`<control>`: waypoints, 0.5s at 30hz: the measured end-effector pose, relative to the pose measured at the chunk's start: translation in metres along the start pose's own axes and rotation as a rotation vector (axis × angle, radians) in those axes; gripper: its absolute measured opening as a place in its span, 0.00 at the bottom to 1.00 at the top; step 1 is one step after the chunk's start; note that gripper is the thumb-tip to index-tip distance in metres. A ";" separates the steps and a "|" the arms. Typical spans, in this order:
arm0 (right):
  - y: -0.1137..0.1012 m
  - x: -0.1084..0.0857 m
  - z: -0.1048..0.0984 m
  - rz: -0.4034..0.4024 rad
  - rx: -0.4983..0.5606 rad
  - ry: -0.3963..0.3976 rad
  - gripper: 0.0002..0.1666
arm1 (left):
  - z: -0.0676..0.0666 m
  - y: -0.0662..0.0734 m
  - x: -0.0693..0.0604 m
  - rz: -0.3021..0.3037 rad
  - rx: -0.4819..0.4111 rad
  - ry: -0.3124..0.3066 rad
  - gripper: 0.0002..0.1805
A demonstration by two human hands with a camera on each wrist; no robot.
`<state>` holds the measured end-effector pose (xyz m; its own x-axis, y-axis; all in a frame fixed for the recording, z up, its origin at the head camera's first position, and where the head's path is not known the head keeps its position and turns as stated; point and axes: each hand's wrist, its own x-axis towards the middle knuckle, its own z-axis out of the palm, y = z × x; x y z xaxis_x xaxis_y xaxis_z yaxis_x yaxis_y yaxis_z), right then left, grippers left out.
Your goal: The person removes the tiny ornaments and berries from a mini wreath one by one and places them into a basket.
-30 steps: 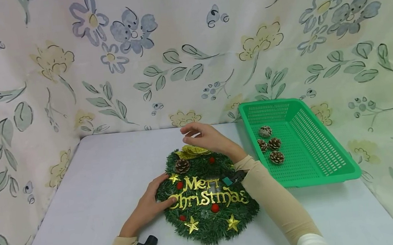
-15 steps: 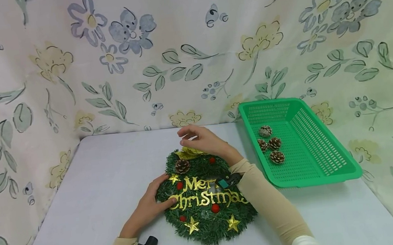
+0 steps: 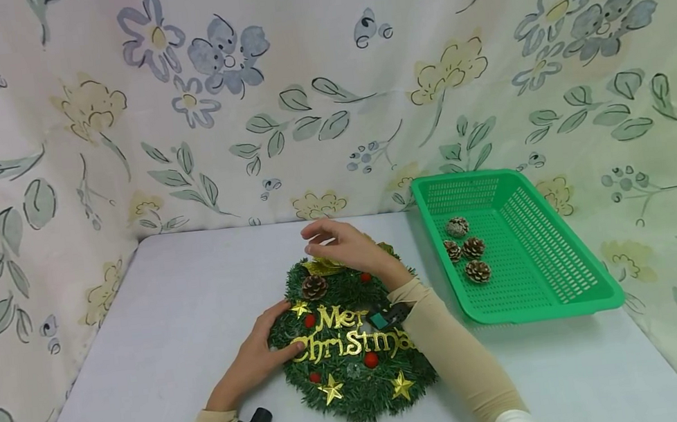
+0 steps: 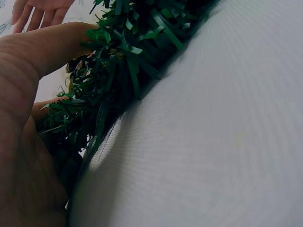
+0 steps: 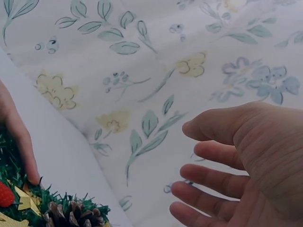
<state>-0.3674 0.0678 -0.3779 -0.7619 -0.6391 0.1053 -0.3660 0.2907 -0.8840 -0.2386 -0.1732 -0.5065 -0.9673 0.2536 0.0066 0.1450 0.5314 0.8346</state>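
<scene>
Gripping the wreath (image 3: 366, 399) by its edge, the left hand (image 3: 259, 349) has its thumb laid over the greenery. The wreath lies on the tabletop (image 3: 214, 274), just right of the left hand and below the right hand (image 3: 345, 245), whose relaxed, loosely bent fingers hover near golden leaves (image 3: 318, 268). Between the hands sits a pine cone (image 3: 314, 287) on the wreath. To the right of the right hand, a green basket (image 3: 544, 313) holds four loose cones (image 3: 473, 247).

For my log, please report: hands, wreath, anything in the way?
Left hand grips wreath. Right hand empty. Wreath on table. Right arm hides part of lettering.
</scene>
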 end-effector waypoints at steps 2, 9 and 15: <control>0.001 0.000 0.001 0.004 0.004 -0.002 0.23 | 0.000 0.000 0.000 0.000 0.002 0.000 0.47; 0.005 0.001 0.004 0.014 0.009 -0.008 0.23 | 0.000 0.000 0.000 0.002 -0.004 -0.004 0.47; 0.007 0.000 0.007 0.036 0.012 -0.008 0.23 | 0.000 0.000 0.000 0.004 -0.003 -0.003 0.47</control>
<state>-0.3666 0.0649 -0.3871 -0.7703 -0.6338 0.0701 -0.3323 0.3052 -0.8924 -0.2385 -0.1734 -0.5068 -0.9661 0.2580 0.0084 0.1483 0.5281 0.8362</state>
